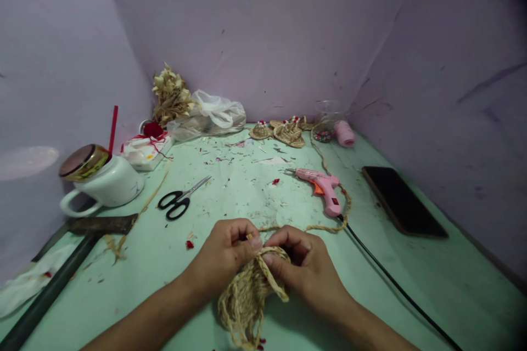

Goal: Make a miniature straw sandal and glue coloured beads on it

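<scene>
A bundle of braided straw cord (242,304) hangs below my two hands, near the front of the green table (230,197). My left hand (233,247) pinches the braid at its upper left, thumb against the bent fingers. On the other side my right hand (294,258) grips a loop of the same braid between thumb and fingers. One short braid end sticks out under the right thumb. Behind the hands a thin twisted cord (321,228) runs across the table and curves round the pink glue gun (321,184).
Black-handled scissors (181,200) lie at left, beside a hammer (102,225) and a white mug (119,181). A phone (403,200) lies at right. Small woven straw hats (288,132), a pink thread spool (344,134) and a plastic bag (218,112) stand along the back wall.
</scene>
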Demonstrator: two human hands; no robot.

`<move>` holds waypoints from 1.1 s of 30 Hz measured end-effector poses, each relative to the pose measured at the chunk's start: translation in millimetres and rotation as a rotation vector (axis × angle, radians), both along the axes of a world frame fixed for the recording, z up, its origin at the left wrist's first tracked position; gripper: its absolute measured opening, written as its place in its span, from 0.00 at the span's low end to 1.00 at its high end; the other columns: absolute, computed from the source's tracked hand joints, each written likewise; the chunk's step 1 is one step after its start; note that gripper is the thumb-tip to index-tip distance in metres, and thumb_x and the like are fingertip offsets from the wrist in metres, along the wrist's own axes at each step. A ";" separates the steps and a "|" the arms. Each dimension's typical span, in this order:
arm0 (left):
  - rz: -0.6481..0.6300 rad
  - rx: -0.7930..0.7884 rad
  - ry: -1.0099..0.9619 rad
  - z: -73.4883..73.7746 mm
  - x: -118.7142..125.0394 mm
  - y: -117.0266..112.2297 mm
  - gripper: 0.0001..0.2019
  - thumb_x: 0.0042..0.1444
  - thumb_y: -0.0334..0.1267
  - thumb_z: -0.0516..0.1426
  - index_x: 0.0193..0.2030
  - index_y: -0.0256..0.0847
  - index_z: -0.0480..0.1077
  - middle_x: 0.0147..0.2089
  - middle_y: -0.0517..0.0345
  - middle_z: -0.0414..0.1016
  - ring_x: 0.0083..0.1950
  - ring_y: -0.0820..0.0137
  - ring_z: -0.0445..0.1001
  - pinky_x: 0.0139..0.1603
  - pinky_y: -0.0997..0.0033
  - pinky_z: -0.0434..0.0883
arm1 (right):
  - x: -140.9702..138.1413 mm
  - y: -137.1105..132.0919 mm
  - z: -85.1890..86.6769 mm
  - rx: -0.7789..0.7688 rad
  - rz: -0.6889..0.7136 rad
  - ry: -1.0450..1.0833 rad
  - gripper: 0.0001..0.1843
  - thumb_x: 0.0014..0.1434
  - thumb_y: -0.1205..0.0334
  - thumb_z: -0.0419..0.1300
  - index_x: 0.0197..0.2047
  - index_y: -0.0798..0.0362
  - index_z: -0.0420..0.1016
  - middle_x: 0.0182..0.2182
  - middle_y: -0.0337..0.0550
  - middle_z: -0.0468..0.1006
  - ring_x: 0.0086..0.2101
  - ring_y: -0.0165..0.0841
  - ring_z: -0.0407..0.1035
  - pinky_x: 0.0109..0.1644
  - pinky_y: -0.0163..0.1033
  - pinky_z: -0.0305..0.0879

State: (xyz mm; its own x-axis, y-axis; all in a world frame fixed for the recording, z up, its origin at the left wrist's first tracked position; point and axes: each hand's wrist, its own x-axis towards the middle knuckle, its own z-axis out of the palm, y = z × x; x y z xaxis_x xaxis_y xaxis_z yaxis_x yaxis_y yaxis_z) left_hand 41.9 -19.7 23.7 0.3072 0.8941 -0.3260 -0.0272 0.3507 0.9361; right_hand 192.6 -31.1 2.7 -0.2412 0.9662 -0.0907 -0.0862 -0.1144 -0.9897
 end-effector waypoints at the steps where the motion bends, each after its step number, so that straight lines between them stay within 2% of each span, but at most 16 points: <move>1: -0.005 -0.052 -0.070 -1.2 2.0 -0.9 0.17 0.40 0.47 0.63 0.22 0.37 0.63 0.17 0.66 0.59 0.19 0.79 0.54 0.20 0.77 0.50 | -0.1 -0.4 0.5 0.005 0.001 0.002 0.06 0.43 0.65 0.64 0.25 0.55 0.71 0.20 0.37 0.71 0.22 0.27 0.62 0.25 0.32 0.60; 5: 0.017 -0.239 -0.302 -7.8 8.0 -1.9 0.14 0.42 0.42 0.60 0.20 0.38 0.59 0.15 0.67 0.55 0.17 0.81 0.50 0.18 0.79 0.48 | -0.4 -1.5 1.4 0.035 -0.009 -0.008 0.06 0.42 0.66 0.64 0.26 0.55 0.72 0.21 0.37 0.72 0.23 0.28 0.63 0.26 0.33 0.61; 9: 0.094 -0.327 -0.323 -8.7 6.8 2.7 0.10 0.42 0.35 0.57 0.18 0.37 0.59 0.15 0.67 0.55 0.15 0.83 0.48 0.15 0.79 0.43 | -1.3 -1.5 -0.5 0.048 0.007 0.012 0.07 0.44 0.63 0.64 0.26 0.54 0.71 0.22 0.38 0.73 0.24 0.29 0.65 0.27 0.33 0.62; 13: 0.086 -0.232 -0.267 -2.2 -0.7 8.4 0.09 0.47 0.40 0.56 0.24 0.35 0.65 0.23 0.61 0.65 0.15 0.83 0.55 0.15 0.80 0.46 | -0.7 0.5 -2.4 0.006 -0.013 0.013 0.09 0.44 0.61 0.65 0.26 0.55 0.69 0.21 0.38 0.72 0.22 0.27 0.63 0.26 0.33 0.61; 16: 0.036 -0.165 -0.185 0.5 -5.8 10.6 0.12 0.46 0.43 0.59 0.32 0.36 0.69 0.23 0.61 0.67 0.19 0.80 0.60 0.18 0.80 0.53 | 0.3 2.5 -2.1 -0.048 -0.045 0.035 0.11 0.43 0.59 0.66 0.26 0.56 0.69 0.20 0.37 0.72 0.21 0.27 0.63 0.25 0.32 0.60; 21: -0.005 0.011 0.025 -3.4 -3.2 10.2 0.11 0.43 0.41 0.61 0.24 0.34 0.68 0.19 0.62 0.65 0.21 0.78 0.60 0.23 0.77 0.58 | -0.4 4.5 -2.5 -0.091 -0.057 0.054 0.13 0.40 0.60 0.68 0.24 0.56 0.69 0.18 0.36 0.71 0.20 0.26 0.62 0.24 0.32 0.59; 23: 0.014 0.135 0.124 -2.9 -3.3 11.8 0.11 0.46 0.41 0.59 0.29 0.34 0.71 0.24 0.60 0.68 0.25 0.75 0.63 0.26 0.75 0.60 | -0.5 6.3 -4.5 -0.126 -0.091 0.099 0.14 0.38 0.60 0.69 0.24 0.56 0.69 0.18 0.36 0.72 0.20 0.27 0.63 0.23 0.33 0.59; 26: 0.121 0.268 0.277 3.2 -11.7 17.5 0.15 0.48 0.44 0.58 0.40 0.36 0.71 0.33 0.55 0.72 0.31 0.71 0.67 0.31 0.72 0.64 | 1.1 11.3 -7.7 -0.222 -0.236 0.232 0.16 0.38 0.58 0.70 0.24 0.56 0.68 0.17 0.37 0.73 0.19 0.27 0.64 0.23 0.32 0.60; 29: 0.108 0.202 0.287 10.7 -25.2 23.5 0.18 0.49 0.49 0.56 0.37 0.34 0.72 0.32 0.54 0.73 0.30 0.71 0.67 0.30 0.72 0.64 | 3.5 16.7 -9.2 -0.280 -0.363 0.339 0.19 0.37 0.59 0.71 0.30 0.55 0.68 0.17 0.34 0.72 0.17 0.26 0.63 0.21 0.30 0.58; 31: 0.041 0.087 0.182 12.3 -31.1 25.0 0.20 0.50 0.51 0.55 0.38 0.33 0.71 0.32 0.53 0.73 0.31 0.69 0.69 0.30 0.72 0.65 | 4.4 18.9 -9.9 -0.257 -0.384 0.347 0.22 0.38 0.59 0.71 0.36 0.54 0.69 0.18 0.33 0.73 0.18 0.26 0.64 0.22 0.31 0.59; 33: -0.033 0.008 0.050 10.5 -32.0 23.7 0.22 0.49 0.51 0.57 0.43 0.34 0.69 0.36 0.50 0.74 0.34 0.67 0.71 0.28 0.73 0.66 | 4.3 19.6 -11.5 -0.235 -0.381 0.313 0.25 0.39 0.58 0.70 0.40 0.55 0.70 0.20 0.35 0.74 0.20 0.27 0.66 0.25 0.33 0.62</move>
